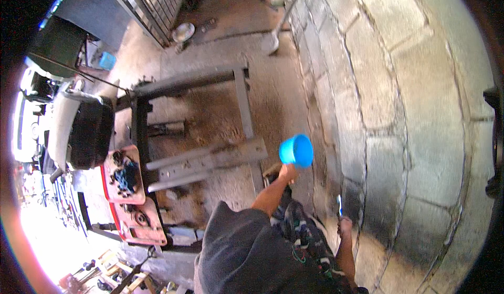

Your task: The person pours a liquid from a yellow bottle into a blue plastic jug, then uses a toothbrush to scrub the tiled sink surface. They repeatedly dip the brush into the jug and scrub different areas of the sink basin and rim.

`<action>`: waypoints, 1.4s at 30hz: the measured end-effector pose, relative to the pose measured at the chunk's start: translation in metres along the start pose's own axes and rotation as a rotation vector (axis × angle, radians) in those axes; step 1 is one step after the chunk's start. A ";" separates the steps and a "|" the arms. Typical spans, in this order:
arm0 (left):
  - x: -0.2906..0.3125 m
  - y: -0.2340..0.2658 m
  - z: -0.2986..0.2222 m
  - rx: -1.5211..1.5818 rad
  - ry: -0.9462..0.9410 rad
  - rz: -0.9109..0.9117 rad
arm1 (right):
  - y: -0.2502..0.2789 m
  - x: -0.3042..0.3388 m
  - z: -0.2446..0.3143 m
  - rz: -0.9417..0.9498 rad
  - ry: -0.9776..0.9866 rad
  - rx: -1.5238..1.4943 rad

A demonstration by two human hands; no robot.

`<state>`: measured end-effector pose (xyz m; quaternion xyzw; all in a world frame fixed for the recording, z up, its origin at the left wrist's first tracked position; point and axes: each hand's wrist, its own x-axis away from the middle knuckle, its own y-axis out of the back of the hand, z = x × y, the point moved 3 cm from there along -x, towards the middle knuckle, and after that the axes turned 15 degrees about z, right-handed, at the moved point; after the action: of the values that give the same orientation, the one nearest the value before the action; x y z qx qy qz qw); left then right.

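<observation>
My left hand (pixel 288 173) is closed on a round blue plastic tub (pixel 295 151), held out in front of me beside the stone wall. The tub's open top is partly turned toward me; what is in it, if anything, cannot be made out. Lower and to the right, my right hand (pixel 344 225) grips a thin toothbrush (pixel 339 206) with a blue and white handle. The brush points upward, close to the wall and apart from the tub.
A dark metal frame (pixel 189 81) stands on the floor at left, with a grey steel channel (pixel 210 160) across it. Red-rimmed trays (pixel 137 194) of parts sit by its left side. A stone block wall (pixel 386 162) runs along my right; a shovel (pixel 271 43) leans further ahead.
</observation>
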<state>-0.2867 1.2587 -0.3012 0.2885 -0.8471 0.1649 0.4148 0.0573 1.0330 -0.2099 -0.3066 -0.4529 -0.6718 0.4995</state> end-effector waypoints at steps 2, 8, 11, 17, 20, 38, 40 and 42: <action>0.005 0.008 -0.016 -0.102 0.029 0.105 | -0.043 -0.024 0.097 -0.094 0.597 0.431; 0.029 0.023 -0.041 -0.182 0.074 0.270 | -0.150 -0.036 0.269 -0.078 0.636 1.141; 0.036 0.028 -0.051 -0.340 0.027 0.244 | -0.173 -0.026 0.309 0.050 0.476 1.433; 0.077 0.048 -0.090 -0.213 -0.038 0.235 | -0.185 0.000 0.344 0.062 0.577 1.472; 0.109 0.062 -0.105 -0.104 -0.020 0.219 | -0.191 -0.001 0.343 0.126 0.592 1.554; 0.179 0.031 -0.071 0.193 -0.181 -0.385 | -0.269 0.026 0.405 0.452 1.011 2.013; 0.182 0.019 -0.064 0.213 -0.166 -0.517 | -0.271 0.042 0.405 0.378 1.057 1.986; 0.183 0.003 -0.059 0.236 -0.128 -0.619 | -0.271 0.056 0.397 0.363 1.021 2.128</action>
<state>-0.3424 1.2272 -0.1194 0.5880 -0.7187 0.1096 0.3547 -0.2335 1.3991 -0.0843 0.5042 -0.4815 0.0768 0.7128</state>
